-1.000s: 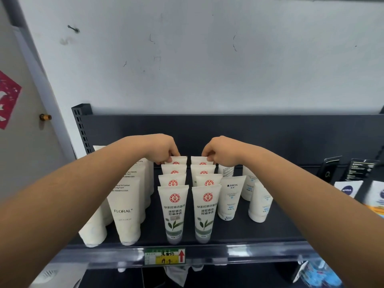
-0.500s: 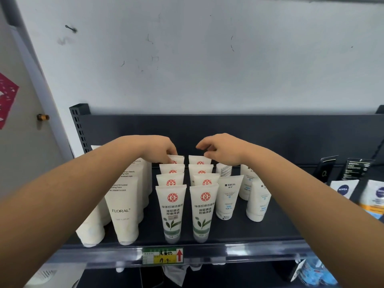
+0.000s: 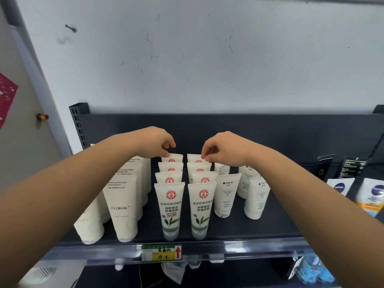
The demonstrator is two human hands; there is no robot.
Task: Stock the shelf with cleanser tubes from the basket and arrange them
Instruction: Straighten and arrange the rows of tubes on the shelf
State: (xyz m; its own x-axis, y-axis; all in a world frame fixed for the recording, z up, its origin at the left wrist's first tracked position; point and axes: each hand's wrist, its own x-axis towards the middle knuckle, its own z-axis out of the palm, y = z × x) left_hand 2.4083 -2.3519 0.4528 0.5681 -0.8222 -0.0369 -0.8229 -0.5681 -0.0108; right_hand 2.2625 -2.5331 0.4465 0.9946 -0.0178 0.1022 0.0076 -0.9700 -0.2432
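Observation:
Two columns of white cleanser tubes with a red round logo and green leaves stand upright, several deep, in the middle of the dark shelf (image 3: 276,227). The front pair are the left tube (image 3: 169,208) and the right tube (image 3: 200,208). My left hand (image 3: 154,142) hovers just above the rearmost left tube (image 3: 173,158), fingers loosely curled and holding nothing. My right hand (image 3: 223,149) hangs over the rearmost right tube (image 3: 194,157), with its fingertips at that tube's top edge and thumb and finger apart. No basket is in view.
Larger FLORAL tubes (image 3: 122,204) stand in rows at the left, and smaller MANTING tubes (image 3: 226,194) at the right. Nivea packs (image 3: 340,187) lean at the far right. A price tag (image 3: 161,252) sits on the shelf's front rail. The dark back panel (image 3: 280,138) closes the shelf behind.
Both hands gripped the tops of the rearmost tubes a second ago. They have let go and lifted slightly, the left last. The tubes stay upright.

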